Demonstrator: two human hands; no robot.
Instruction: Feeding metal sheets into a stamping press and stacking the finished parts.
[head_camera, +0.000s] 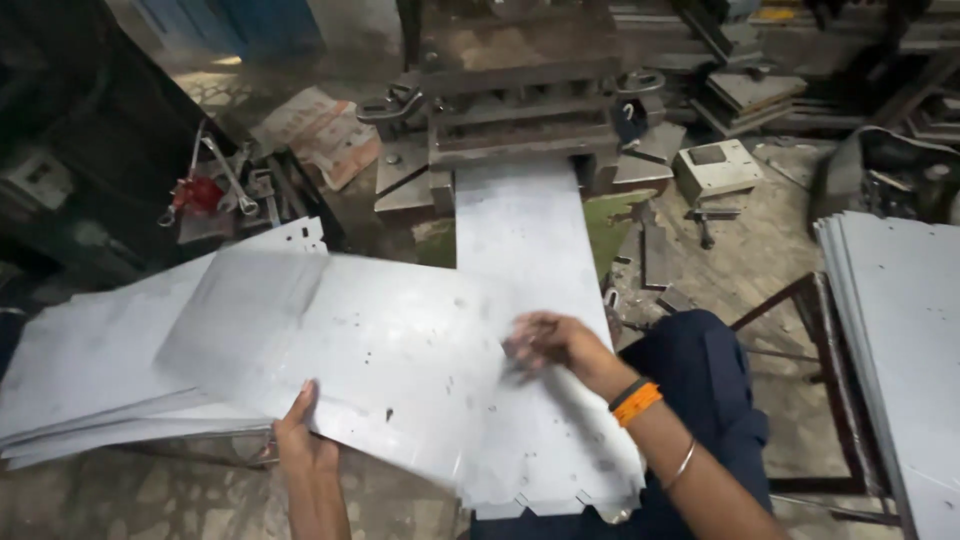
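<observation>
A large grey metal sheet (390, 350) with small punched holes lies across my lap, tilted toward the left. My left hand (300, 435) grips its near edge from below, thumb on top. My right hand (550, 342) rests on the sheet's right part, fingers curled and blurred; the wrist wears an orange and black band and a thin bangle. Under this sheet another long sheet (525, 235) reaches away into a dark metal press (520, 100).
A stack of punched sheets (90, 370) lies at my left. A second stack of sheets (900, 330) sits on a metal frame at the right. Wrenches and a red tool (215, 185) lie at back left. Scrap metal parts and blocks litter the floor at back right.
</observation>
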